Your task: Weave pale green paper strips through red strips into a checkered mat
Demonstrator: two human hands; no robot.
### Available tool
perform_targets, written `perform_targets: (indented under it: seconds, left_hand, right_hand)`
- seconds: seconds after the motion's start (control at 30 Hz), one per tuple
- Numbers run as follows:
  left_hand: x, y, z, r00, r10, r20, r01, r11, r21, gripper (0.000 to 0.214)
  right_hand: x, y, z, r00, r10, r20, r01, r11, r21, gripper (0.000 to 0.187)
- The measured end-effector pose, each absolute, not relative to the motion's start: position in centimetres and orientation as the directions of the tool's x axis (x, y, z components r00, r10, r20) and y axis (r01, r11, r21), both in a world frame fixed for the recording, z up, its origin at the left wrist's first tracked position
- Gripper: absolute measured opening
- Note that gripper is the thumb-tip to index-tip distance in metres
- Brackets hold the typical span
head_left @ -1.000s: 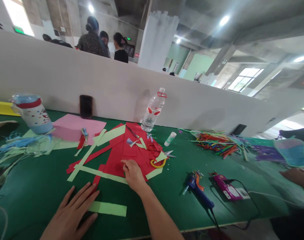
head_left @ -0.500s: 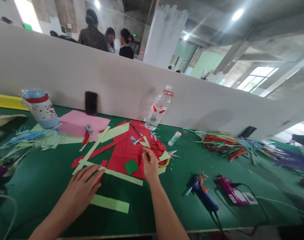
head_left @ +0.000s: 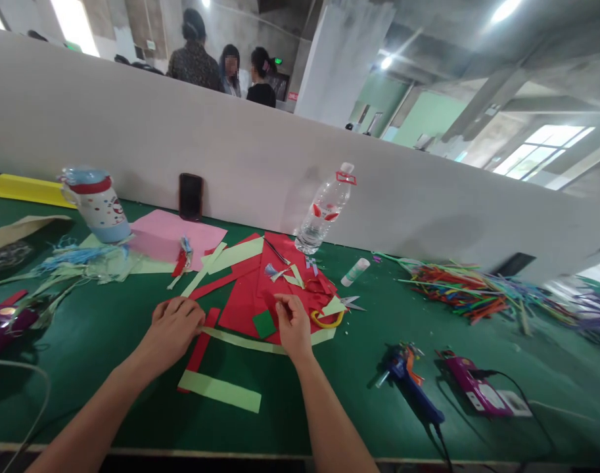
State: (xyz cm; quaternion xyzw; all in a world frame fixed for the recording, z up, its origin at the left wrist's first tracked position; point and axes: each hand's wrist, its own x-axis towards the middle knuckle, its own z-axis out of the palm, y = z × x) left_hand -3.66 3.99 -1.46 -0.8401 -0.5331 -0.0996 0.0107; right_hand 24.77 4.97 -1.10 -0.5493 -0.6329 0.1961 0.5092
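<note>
My left hand [head_left: 178,325] pinches the left end of a long pale green paper strip [head_left: 245,342], which bows slightly towards the right. Fingers together, my right hand [head_left: 294,323] is closed on what looks like a small red paper piece [head_left: 269,301], partly blending into the red sheets [head_left: 240,305] below. Beside it lies a green paper square [head_left: 265,324]. Yellow-handled scissors [head_left: 328,320] rest to the right, partly under paper. A red strip [head_left: 199,351] and a shorter pale green strip [head_left: 221,390] lie in front of my left hand.
Behind the papers stand a water bottle [head_left: 324,213], a glue stick [head_left: 355,272], a phone [head_left: 190,197] and a patterned cup [head_left: 97,207]. To the right are a blue glue gun [head_left: 411,381], a purple corded device [head_left: 477,386] and coloured pipe cleaners [head_left: 462,289]. People stand beyond the partition.
My left hand has gone from lying spread over the strips to pinching the pale green strip, which has shifted and now bows. My right hand has stayed closed near the red sheets.
</note>
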Motion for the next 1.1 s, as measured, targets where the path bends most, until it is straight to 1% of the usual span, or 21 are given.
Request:
perform_targets:
  seconds: [0.07,0.23,0.33,0.43,0.57,0.67,0.73,0.8,0.87,0.97,1.03,1.07,1.1]
  left_hand:
    - [-3.8,3.9,-1.5,0.414,0.895,0.166,0.896,-0.433,0.101,0.031]
    - [-4.0,3.6,-1.6,0.393,0.908,0.149,0.886,-0.417,0.205,0.033]
    - [-4.4,3.4,-1.3,0.351,0.926,0.142,0.869,-0.378,0.32,0.028]
    - [-5.1,3.0,-0.5,0.282,0.951,0.128,0.822,-0.308,0.479,0.021]
    - [-5.9,1.7,0.4,0.178,0.983,0.053,0.673,-0.161,0.722,0.028]
    - [-5.3,0.0,0.8,0.128,0.991,-0.027,0.485,-0.039,0.874,0.036]
    - [-4.2,-1.3,0.8,0.114,0.99,-0.083,0.347,0.038,0.937,0.04]
    - [-2.9,-2.3,0.7,0.105,0.983,-0.149,0.226,0.122,0.966,0.039]
    - [-1.6,-3.0,0.4,0.114,0.968,-0.226,0.125,0.212,0.969,0.033]
    - [-0.4,-3.4,0.2,0.135,0.944,-0.3,0.006,0.302,0.953,0.034]
    - [0.1,-3.6,0.2,0.152,0.937,-0.315,-0.057,0.327,0.943,0.034]
    - [0.3,-3.6,0.2,0.163,0.935,-0.315,-0.083,0.331,0.94,0.034]
    - [0.5,-3.7,0.2,0.175,0.934,-0.311,-0.104,0.331,0.938,0.034]
  right_hand:
    - [24.7,4.9,-1.1,0.093,0.896,0.435,0.514,0.331,-0.791,0.022]
    - [24.8,4.9,-1.3,0.053,0.894,0.445,0.571,0.339,-0.748,0.024]
    - [25.0,4.9,-1.2,0.084,0.876,0.475,0.616,0.328,-0.716,0.027]
    - [25.1,4.9,-1.0,0.137,0.841,0.523,0.65,0.322,-0.688,0.029]
    - [25.2,4.8,-0.6,0.206,0.785,0.584,0.658,0.331,-0.677,0.03]
    - [25.3,4.7,-0.6,0.245,0.749,0.615,0.642,0.35,-0.682,0.031]
    - [25.3,4.7,-0.8,0.252,0.738,0.626,0.619,0.374,-0.69,0.031]
    - [25.1,4.7,-1.1,0.243,0.738,0.63,0.59,0.402,-0.7,0.032]
    - [24.8,4.7,-1.2,0.213,0.747,0.629,0.556,0.437,-0.707,0.033]
    - [23.7,4.1,-0.7,0.095,0.787,0.609,0.503,0.49,-0.712,0.028]
    - [22.8,3.2,0.0,-0.018,0.833,0.553,0.463,0.497,-0.734,0.028]
    - [22.2,2.7,0.4,-0.077,0.864,0.497,0.433,0.478,-0.764,0.032]
    - [21.7,2.1,0.8,-0.137,0.901,0.411,0.379,0.431,-0.819,0.037]
